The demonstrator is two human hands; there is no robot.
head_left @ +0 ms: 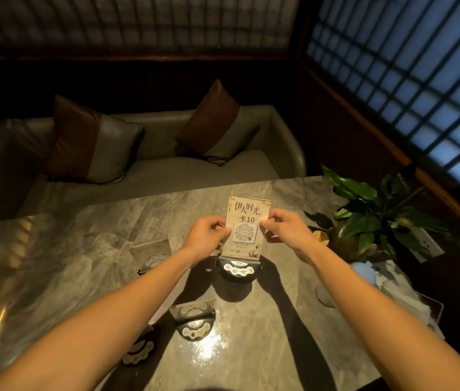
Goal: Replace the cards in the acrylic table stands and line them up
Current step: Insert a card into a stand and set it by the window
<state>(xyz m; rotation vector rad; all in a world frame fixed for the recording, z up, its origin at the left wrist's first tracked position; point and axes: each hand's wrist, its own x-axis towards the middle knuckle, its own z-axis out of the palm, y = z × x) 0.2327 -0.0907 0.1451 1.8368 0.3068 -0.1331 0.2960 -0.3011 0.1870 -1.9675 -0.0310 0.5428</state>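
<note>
On the desk (82, 249), both hands (209, 235) pinch a card (247, 218) by its edges in the upright stand (238, 269) at centre, while another stand (193, 320) at 7 o'clock apparently awaits its card and lining up.

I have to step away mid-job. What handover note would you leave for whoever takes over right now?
Left hand and right hand each pinch a side edge of the card, which stands in the dark-based stand; grip not released.
A second stand sits nearer, its acrylic apparently without a card.
A clear panel lies flat to the left.
Left: finish this card, fill the others, line them up.
</note>
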